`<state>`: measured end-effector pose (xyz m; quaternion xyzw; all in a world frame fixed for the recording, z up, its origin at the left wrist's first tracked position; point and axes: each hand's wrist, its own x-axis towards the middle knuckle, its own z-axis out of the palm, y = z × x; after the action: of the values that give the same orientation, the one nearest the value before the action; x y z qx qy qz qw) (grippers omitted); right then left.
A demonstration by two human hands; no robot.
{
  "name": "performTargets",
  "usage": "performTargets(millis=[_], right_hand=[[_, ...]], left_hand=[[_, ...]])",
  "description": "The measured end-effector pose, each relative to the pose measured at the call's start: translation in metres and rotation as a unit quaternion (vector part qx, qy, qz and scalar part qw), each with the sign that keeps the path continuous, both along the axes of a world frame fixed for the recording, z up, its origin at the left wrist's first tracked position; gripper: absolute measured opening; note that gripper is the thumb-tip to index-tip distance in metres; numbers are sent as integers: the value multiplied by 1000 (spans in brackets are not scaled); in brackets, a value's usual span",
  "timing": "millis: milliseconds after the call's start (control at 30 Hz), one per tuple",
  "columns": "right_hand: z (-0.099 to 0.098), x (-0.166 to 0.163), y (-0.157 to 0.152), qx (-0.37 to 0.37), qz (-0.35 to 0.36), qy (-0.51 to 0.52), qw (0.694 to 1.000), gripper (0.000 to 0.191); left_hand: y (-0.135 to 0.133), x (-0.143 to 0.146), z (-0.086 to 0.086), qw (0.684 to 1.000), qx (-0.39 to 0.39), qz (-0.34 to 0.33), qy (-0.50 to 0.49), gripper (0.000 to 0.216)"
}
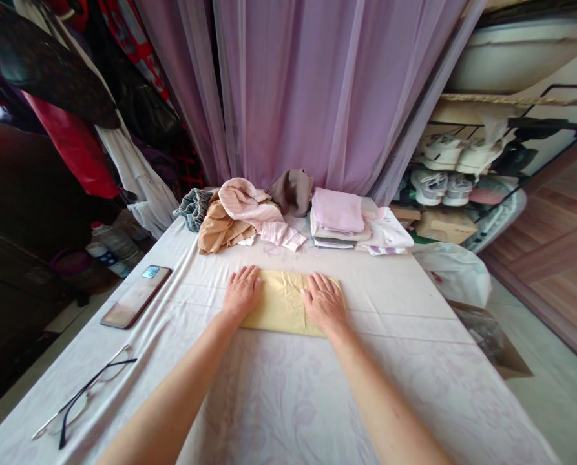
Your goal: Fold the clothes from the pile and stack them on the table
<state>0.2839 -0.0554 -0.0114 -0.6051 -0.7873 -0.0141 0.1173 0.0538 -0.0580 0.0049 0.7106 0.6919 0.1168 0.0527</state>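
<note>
A folded yellow cloth point(282, 300) lies flat on the table, which is covered with a pale floral sheet point(278, 400). My left hand point(241, 292) rests palm down on the cloth's left edge, fingers stretched out. My right hand point(324, 301) lies flat on its right part, fingers spread. Neither hand grips anything. Beyond the cloth lies a loose heap of unfolded clothes point(240, 216) in tan, pink stripes and grey. To its right stands a stack of folded pink and white clothes point(349, 223).
A phone point(136, 296) lies at the table's left side, and a pair of glasses point(82, 397) nearer the front left. Purple curtains point(317, 90) hang behind the table. Shoes on a rack point(457, 168) and a cardboard box point(492, 339) stand at the right. Bottles point(106, 248) stand on the left floor.
</note>
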Motion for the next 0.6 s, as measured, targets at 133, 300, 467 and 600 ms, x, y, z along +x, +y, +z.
performTargets(millis=[133, 300, 467, 600], right_hand=[[0, -1, 0, 1, 2, -2, 1000, 48], [5, -2, -4, 15, 6, 8, 1000, 47], [8, -16, -25, 25, 43, 15, 999, 50], [4, -23, -37, -2, 84, 4, 996, 53]], left_hand=[[-2, 4, 5, 1000, -9, 20, 16, 48], [-22, 35, 3, 995, 51, -73, 34, 50], [-34, 49, -3, 993, 22, -110, 33, 50], [-32, 46, -5, 994, 13, -101, 40, 50]])
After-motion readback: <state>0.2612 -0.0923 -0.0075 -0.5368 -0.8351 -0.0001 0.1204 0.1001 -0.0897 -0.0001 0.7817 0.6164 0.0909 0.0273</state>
